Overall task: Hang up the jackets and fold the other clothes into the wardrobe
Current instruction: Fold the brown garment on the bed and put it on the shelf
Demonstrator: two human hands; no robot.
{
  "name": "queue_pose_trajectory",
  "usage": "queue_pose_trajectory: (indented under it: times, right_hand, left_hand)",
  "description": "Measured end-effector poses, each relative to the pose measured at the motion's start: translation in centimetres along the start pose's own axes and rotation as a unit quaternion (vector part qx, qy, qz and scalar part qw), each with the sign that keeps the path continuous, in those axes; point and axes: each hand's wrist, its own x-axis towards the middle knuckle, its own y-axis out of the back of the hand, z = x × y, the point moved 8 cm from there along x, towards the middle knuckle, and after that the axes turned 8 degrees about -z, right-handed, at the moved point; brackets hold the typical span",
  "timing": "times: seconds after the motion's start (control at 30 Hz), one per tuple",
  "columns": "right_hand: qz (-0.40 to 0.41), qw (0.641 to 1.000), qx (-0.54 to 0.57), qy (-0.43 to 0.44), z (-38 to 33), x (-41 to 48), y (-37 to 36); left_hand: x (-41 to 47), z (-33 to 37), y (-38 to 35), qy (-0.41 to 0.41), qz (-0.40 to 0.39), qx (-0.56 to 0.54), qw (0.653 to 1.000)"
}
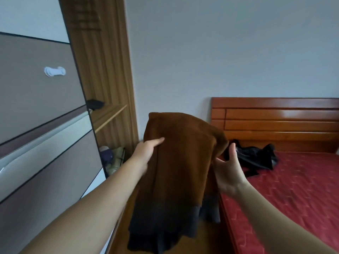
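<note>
Fingers [159, 140] of left hand [146, 150] pinch brown sweater [176, 162] at 9 o'clock edge; right hand [229, 169] cups 3 o'clock side, fingers together, thumb up. Sweater hangs mid-air at frame centre, dark grey hem down. Black garment [253, 158] on red bed [293, 189] at 3 o'clock. Wardrobe [45, 107] at 9 o'clock.

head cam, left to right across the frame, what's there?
wardrobe door → wooden shelves → left hand → brown garment → right hand → black clothes on the bed
</note>
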Motion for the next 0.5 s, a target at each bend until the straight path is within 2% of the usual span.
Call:
queue_pose_trajectory:
  times: [0.13,0.3,0.5]
  right_hand:
    - [0.056,0.992,-0.106,-0.026,-0.4,4.8,-0.8]
    - [0.143,0.968,-0.204,-0.022,-2.1,11.4,2.4]
    - [0.129,0.969,-0.212,-0.005,-5.5,20.2,5.1]
  left_hand:
    - [2.0,-0.1,2.5,-0.01,0.035,0.038,0.999]
    - [7.0,0.3,4.1,0.008,0.059,0.07,0.996]
    - [13.4,1.2,5.4,0.041,0.072,0.056,0.995]
